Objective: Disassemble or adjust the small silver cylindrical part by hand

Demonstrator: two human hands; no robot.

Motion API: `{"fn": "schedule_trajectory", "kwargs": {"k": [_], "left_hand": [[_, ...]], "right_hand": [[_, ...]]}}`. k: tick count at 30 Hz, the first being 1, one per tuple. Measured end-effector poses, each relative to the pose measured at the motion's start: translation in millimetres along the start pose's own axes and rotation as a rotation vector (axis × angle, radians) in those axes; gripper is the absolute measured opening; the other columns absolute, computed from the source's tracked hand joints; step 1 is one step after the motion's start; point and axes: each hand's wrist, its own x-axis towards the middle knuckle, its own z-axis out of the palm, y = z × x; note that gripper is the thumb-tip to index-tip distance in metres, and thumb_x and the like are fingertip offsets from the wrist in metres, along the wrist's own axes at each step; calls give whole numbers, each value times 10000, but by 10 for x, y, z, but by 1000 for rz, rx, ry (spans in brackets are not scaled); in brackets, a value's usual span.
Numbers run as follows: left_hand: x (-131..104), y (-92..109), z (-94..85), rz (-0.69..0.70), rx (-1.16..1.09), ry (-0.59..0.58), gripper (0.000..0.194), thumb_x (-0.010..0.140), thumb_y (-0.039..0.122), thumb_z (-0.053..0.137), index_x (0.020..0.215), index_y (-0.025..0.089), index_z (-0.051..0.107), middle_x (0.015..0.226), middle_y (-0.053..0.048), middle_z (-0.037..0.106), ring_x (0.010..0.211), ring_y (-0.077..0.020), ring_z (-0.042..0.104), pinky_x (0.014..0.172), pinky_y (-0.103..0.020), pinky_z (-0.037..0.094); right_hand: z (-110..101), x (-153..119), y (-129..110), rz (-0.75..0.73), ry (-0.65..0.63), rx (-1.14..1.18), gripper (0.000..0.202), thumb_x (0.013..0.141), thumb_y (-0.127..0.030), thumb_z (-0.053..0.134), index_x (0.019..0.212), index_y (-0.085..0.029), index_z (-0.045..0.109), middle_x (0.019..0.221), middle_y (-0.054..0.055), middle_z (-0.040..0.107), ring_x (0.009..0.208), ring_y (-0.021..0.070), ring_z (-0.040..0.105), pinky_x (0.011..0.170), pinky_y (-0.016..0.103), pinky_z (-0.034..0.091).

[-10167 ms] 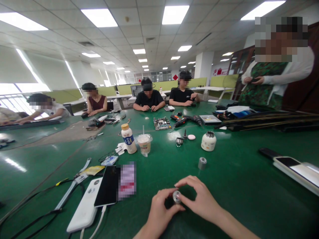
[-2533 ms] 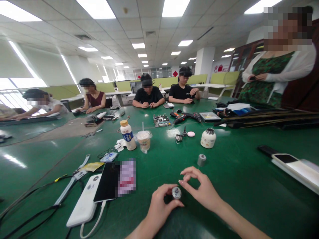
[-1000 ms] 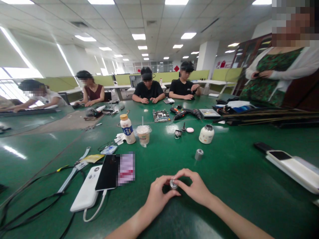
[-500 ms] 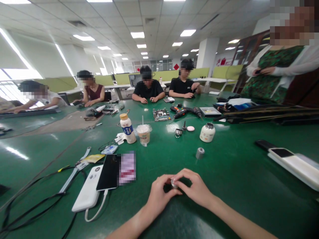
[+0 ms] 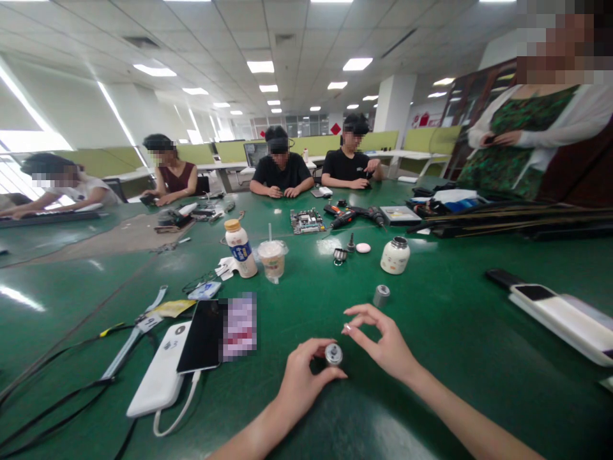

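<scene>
My left hand grips a small silver metal cylinder between thumb and fingers, low over the green table. The cylinder's round end, with a darker stub at its centre, faces up. To the right of it, my right hand is raised with thumb and index finger apart. A small bright spot shows at its thumb tip; whether that is the nail or a tiny part, I cannot tell. Just beyond this hand stands a second silver cylinder on the table.
Farther off are a white jar, metal parts, a pink disc, a drink cup and a bottle. At left lie a power bank, phone and straps. A circuit board lies ahead; several people surround the table.
My right hand has come away from the cylinder, up and to the right, its thumb and index finger parting. My left hand keeps hold, and the cylinder's top is now uncovered.
</scene>
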Motion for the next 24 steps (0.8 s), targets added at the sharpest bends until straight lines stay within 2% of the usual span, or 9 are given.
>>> {"fn": "schedule_trajectory", "kwargs": {"k": [3, 6, 10, 14, 17, 20, 22, 24], "left_hand": [[-2, 1, 0, 7, 7, -8, 433, 620, 276, 894, 1009, 215, 713, 896, -10, 754, 782, -197, 667, 736, -281, 506], [3, 8, -1, 12, 25, -3, 382, 628, 257, 890, 966, 212, 718, 858, -5, 748, 761, -194, 661, 718, -277, 503], [5, 17, -5, 11, 33, -1, 407, 622, 270, 893, 986, 225, 718, 881, -8, 752, 775, -198, 668, 728, -287, 511], [0, 19, -11, -13, 21, -12, 439, 626, 279, 888, 1023, 223, 711, 935, -24, 760, 813, -210, 683, 757, -305, 524], [-1, 14, -9, -7, 19, -10, 444, 627, 284, 886, 1031, 222, 713, 952, -33, 761, 824, -213, 688, 773, -313, 533], [2, 8, -5, -3, 8, -1, 452, 622, 286, 889, 1035, 220, 717, 939, -34, 763, 811, -210, 689, 774, -310, 542], [5, 6, -4, -5, 5, 1, 457, 617, 284, 892, 1035, 218, 719, 924, -33, 763, 800, -208, 688, 770, -308, 544], [7, 5, -4, -9, 11, 0, 459, 613, 283, 894, 1033, 218, 720, 913, -31, 764, 795, -209, 688, 761, -306, 542]], "right_hand": [[33, -30, -14, -25, -137, -59, 307, 796, -218, 716, 1095, -240, 646, 1003, 35, 758, 1020, 248, 670, 977, 418, 440], [114, -85, -17, -38, -212, -117, 241, 784, -154, 709, 991, -277, 714, 1036, 17, 753, 1009, 248, 661, 947, 429, 453], [133, -78, -10, 11, -104, -21, 168, 815, -186, 703, 965, -260, 704, 900, 7, 763, 889, 215, 696, 853, 371, 512], [16, 37, 123, 51, 18, 23, 165, 826, -275, 713, 974, -220, 665, 916, 24, 761, 893, 204, 716, 894, 349, 513], [-44, 95, 345, 58, 4, -60, 110, 839, -271, 688, 928, -206, 684, 972, 41, 751, 929, 213, 708, 924, 374, 495], [-34, 89, 551, 69, -33, -88, 71, 801, -237, 712, 859, -195, 705, 890, 39, 747, 861, 228, 709, 874, 403, 511], [-8, 69, 599, 71, -41, -94, 71, 793, -234, 716, 848, -191, 706, 849, 34, 740, 818, 223, 703, 841, 402, 521], [18, 48, 548, 67, -32, -89, 86, 812, -241, 698, 882, -192, 693, 863, 33, 737, 832, 213, 697, 844, 389, 520]]}}
